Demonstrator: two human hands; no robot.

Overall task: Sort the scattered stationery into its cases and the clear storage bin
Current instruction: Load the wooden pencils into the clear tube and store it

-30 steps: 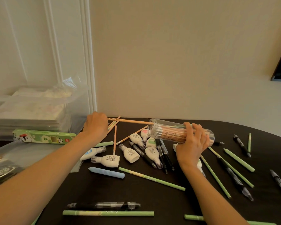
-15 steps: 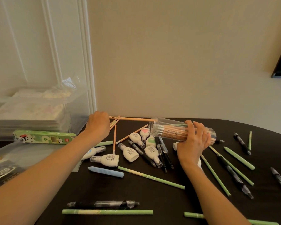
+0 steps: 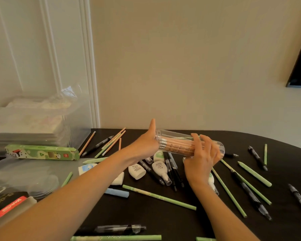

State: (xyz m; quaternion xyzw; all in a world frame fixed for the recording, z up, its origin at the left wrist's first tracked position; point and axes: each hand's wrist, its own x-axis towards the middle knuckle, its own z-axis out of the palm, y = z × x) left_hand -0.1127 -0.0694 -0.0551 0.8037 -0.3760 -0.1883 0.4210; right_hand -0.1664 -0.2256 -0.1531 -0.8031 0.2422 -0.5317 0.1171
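The right hand point(image 3: 201, 158) grips a clear tube point(image 3: 177, 141) of pencils, held sideways above the table point(image 3: 181, 221); the left hand point(image 3: 147, 143), fingers straight, presses flat against its open end.

Little can be read — the dark packet point(image 3: 6, 203) at the lower left shows upside-down figures that look like "9-009". Print on the green carton point(image 3: 42, 152) and correction-tape bottles point(image 3: 137, 171) is too small to make out.
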